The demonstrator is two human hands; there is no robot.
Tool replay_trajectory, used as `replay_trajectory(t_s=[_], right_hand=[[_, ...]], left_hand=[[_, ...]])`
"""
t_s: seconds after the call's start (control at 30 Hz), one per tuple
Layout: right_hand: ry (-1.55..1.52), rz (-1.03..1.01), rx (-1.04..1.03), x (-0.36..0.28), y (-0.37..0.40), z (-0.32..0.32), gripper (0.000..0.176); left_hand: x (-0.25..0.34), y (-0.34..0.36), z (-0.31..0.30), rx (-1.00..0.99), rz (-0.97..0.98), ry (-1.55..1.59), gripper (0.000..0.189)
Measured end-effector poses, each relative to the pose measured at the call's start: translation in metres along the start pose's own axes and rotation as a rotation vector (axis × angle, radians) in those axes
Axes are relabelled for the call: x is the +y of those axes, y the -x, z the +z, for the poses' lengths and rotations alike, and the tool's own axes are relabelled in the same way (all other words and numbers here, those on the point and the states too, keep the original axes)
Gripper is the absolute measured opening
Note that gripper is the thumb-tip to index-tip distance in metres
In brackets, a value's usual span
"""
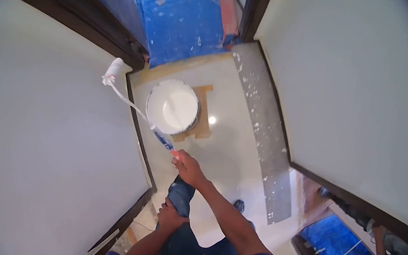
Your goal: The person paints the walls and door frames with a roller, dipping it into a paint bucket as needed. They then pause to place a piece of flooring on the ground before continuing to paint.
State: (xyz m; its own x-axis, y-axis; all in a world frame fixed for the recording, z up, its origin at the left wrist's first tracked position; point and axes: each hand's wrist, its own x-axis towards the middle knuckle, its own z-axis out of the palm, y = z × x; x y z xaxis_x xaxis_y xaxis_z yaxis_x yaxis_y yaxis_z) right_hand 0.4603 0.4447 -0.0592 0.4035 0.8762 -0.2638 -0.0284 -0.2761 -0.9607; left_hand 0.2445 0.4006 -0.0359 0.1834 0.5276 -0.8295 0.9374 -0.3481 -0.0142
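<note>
My right hand (188, 169) is closed round the red handle end of a paint roller (163, 140). The roller's long, bent frame is coated in white paint and reaches up and to the left. Its white roller sleeve (114, 69) overlaps the upper right edge of the left white wall (45, 118) in this view. Below the roller frame stands a round bucket (172, 107) of white paint, its rim smeared. My left hand (171, 217) grips my bent left leg at the knee (180, 196).
Under the bucket lies brown cardboard (205, 117) on the pale floor (232, 167). A paint-spotted grey strip (256, 103) runs along the right wall (353, 97). Blue sheeting (179, 17) covers the floor beyond the doorway. Another person (400, 254) is at the lower right, near more blue sheeting (335, 242).
</note>
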Motion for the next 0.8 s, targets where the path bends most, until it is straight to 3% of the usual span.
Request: replay_trajectory(t_s=[0.1, 0.17, 0.27, 0.37, 0.43, 0.47, 0.57, 0.6, 0.63, 0.67, 0.7, 0.73, 0.77, 0.8], right_hand=[[0.06, -0.16, 0.133, -0.046, -0.002, -0.025, 0.026], [0.257, 0.057, 0.116, -0.077, 0.01, -0.055, 0.027], [0.445, 0.091, 0.166, -0.123, 0.046, -0.084, 0.022], [0.399, 0.085, 0.208, -0.147, 0.101, -0.094, 0.022], [0.389, 0.069, 0.238, -0.153, 0.129, -0.101, 0.022], [0.339, 0.157, 0.2, -0.158, 0.142, -0.106, 0.029], [0.228, 0.167, 0.28, -0.118, 0.173, -0.105, 0.041], [0.211, 0.001, 0.278, -0.078, 0.179, -0.102, 0.046], [0.294, 0.006, 0.269, -0.08, 0.182, -0.105, 0.052], [0.32, 0.148, 0.171, -0.094, 0.184, -0.114, 0.055], [0.274, 0.002, 0.281, -0.088, 0.193, -0.113, 0.051], [0.266, 0.043, 0.33, -0.056, 0.186, -0.108, 0.048], [0.253, 0.1, 0.385, -0.076, 0.193, -0.113, 0.041], [0.257, 0.108, 0.43, -0.09, 0.198, -0.117, 0.035]], left_hand=[[-0.034, -0.026, -0.016, -0.079, 0.096, 0.073, 0.125], [-0.053, -0.051, -0.038, -0.224, 0.18, 0.053, 0.112], [-0.088, -0.085, -0.076, -0.276, 0.569, -0.143, 0.08], [-0.115, -0.09, -0.121, -0.188, 0.595, 0.1, 0.06], [-0.121, -0.066, -0.156, -0.096, 0.546, 0.239, 0.06], [-0.121, -0.054, -0.177, -0.046, 0.527, 0.299, 0.061], [-0.159, -0.074, -0.165, 0.1, 0.492, 0.035, 0.065], [-0.171, -0.088, -0.164, 0.042, 0.503, -0.068, 0.068], [-0.178, -0.097, -0.164, -0.014, 0.52, -0.171, 0.07], [-0.179, -0.096, -0.174, -0.04, 0.65, -0.203, 0.068], [-0.176, -0.089, -0.18, -0.098, 0.438, -0.103, 0.065], [-0.179, -0.078, -0.196, 0.026, 0.81, -0.098, 0.048], [-0.167, -0.086, -0.205, -0.155, 0.516, 0.311, 0.048], [-0.16, -0.085, -0.208, -0.14, 0.479, 0.271, 0.048]])
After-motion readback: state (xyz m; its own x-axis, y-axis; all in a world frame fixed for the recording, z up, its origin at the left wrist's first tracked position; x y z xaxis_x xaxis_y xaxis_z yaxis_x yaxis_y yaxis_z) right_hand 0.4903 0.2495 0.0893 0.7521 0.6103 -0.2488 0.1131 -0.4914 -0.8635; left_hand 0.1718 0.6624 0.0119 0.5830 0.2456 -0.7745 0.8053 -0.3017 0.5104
